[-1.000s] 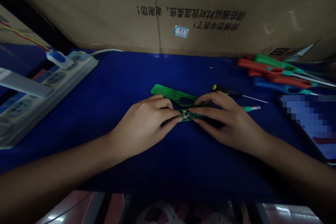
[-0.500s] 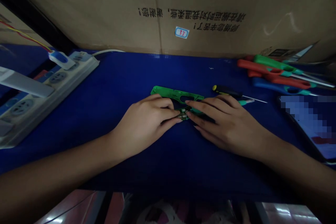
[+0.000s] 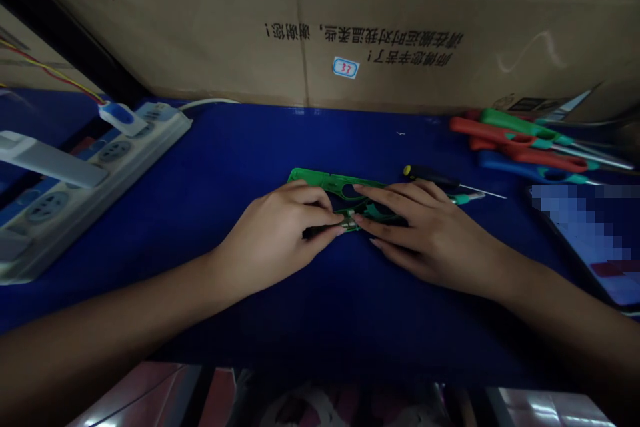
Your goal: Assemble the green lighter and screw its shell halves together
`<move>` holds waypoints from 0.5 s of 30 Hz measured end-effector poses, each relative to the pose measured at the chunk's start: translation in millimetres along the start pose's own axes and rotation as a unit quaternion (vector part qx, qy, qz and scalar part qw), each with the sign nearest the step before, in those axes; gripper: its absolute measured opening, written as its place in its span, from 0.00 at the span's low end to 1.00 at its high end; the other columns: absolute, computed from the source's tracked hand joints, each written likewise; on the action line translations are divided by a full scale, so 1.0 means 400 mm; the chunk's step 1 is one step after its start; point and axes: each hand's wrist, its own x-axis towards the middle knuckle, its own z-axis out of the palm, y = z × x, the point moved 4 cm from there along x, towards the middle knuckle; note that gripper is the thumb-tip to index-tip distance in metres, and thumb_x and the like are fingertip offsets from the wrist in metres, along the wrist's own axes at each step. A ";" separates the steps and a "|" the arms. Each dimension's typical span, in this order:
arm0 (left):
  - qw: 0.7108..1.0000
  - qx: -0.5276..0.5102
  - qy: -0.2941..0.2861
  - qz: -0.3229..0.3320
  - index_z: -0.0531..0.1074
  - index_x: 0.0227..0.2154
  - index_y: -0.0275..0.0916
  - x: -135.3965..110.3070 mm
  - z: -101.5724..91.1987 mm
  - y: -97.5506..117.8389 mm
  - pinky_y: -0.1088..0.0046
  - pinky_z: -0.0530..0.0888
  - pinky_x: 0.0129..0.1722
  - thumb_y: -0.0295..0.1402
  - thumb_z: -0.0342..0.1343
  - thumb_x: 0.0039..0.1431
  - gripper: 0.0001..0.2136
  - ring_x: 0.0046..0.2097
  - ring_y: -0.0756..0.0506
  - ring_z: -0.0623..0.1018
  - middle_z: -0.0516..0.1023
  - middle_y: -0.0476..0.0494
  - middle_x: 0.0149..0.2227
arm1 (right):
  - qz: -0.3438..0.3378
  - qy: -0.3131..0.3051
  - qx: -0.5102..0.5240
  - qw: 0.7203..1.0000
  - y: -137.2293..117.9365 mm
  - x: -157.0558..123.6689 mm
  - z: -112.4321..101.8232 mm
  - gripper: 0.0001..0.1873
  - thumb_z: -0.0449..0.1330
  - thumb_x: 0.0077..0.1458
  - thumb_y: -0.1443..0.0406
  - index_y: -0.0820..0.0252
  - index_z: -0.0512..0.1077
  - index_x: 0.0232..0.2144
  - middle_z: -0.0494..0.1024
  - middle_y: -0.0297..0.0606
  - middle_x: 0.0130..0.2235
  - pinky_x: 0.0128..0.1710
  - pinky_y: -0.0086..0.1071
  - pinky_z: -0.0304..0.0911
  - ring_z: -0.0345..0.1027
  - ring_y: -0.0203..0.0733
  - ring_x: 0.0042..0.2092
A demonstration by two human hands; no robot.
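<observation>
A pair of green-handled scissors [image 3: 327, 182] lies flat on the blue table mat [image 3: 240, 147] in the middle of the view. My left hand [image 3: 280, 233] pinches a small metal part at the scissors' pivot between thumb and fingers. My right hand [image 3: 425, 233] presses its fingers down on the green handles from the right, fingertips almost touching those of the left hand. The blade tip [image 3: 467, 197] pokes out to the right of my right hand.
A small black screwdriver with a yellow cap [image 3: 440, 180] lies just behind my right hand. Several red, green and blue scissors [image 3: 525, 143] are piled at the right rear. A white power strip [image 3: 75, 187] sits at the left, a cardboard box [image 3: 350, 27] along the back, a tablet [image 3: 590, 233] at right.
My right hand has slid left over the scissors' handles, and the scissors have turned slightly, the blade tip drawing in. My left hand keeps its pinch at the pivot.
</observation>
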 end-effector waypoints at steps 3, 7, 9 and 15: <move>1.000 0.021 0.008 -0.012 0.83 0.41 0.47 -0.001 -0.003 0.001 0.69 0.77 0.40 0.37 0.60 0.65 0.07 0.43 0.45 0.79 0.80 0.49 0.39 | 0.000 0.001 -0.001 1.000 0.003 -0.003 -0.002 0.19 0.58 0.65 0.65 0.53 0.74 0.57 0.67 0.47 0.66 0.56 0.56 0.61 0.67 0.56 0.58; 0.999 0.032 0.012 -0.025 0.83 0.40 0.49 -0.001 -0.004 0.002 0.70 0.76 0.36 0.36 0.61 0.64 0.06 0.42 0.46 0.79 0.81 0.50 0.39 | 0.005 0.045 0.029 0.999 0.013 -0.004 -0.014 0.17 0.59 0.64 0.66 0.55 0.76 0.54 0.68 0.47 0.66 0.57 0.53 0.61 0.67 0.52 0.57; 0.999 0.026 0.009 -0.024 0.83 0.41 0.49 -0.001 -0.003 0.002 0.71 0.75 0.37 0.36 0.61 0.64 0.06 0.42 0.46 0.80 0.81 0.51 0.39 | 0.006 0.045 0.036 0.998 0.015 -0.003 -0.014 0.17 0.59 0.64 0.65 0.54 0.77 0.54 0.67 0.47 0.66 0.58 0.53 0.60 0.66 0.53 0.58; 0.999 0.041 0.000 -0.007 0.83 0.42 0.49 -0.001 -0.001 -0.002 0.70 0.75 0.37 0.38 0.59 0.67 0.08 0.43 0.46 0.79 0.80 0.50 0.39 | 0.006 -0.015 0.023 1.000 0.007 -0.001 0.003 0.20 0.57 0.66 0.63 0.51 0.73 0.58 0.66 0.47 0.67 0.60 0.56 0.57 0.63 0.55 0.62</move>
